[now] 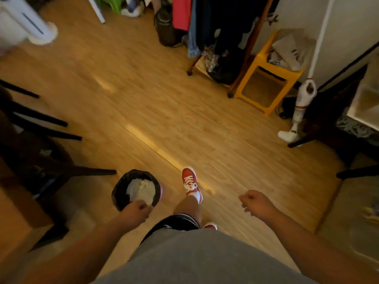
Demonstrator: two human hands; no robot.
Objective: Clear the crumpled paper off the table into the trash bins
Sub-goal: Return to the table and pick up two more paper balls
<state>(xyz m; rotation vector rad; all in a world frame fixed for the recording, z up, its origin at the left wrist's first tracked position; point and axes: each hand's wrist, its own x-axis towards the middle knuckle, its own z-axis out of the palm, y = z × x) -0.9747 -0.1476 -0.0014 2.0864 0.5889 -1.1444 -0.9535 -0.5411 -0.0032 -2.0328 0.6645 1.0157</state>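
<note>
A small round trash bin [121,187] lined with a black bag stands on the wooden floor at lower left. White crumpled paper [141,189] lies inside it. My left hand [137,209] hovers over the bin's near rim, fingers curled in, with nothing visible in it. My right hand [255,202] hangs over bare floor to the right, closed in a loose fist, and I see nothing in it. No table top with paper is in view.
A red sneaker [190,183] steps forward beside the bin. Dark chair legs [61,136] and a wooden table edge [18,201] sit at left. A clothes rack [215,37], yellow stool [266,78] and dark furniture [338,124] stand at the right.
</note>
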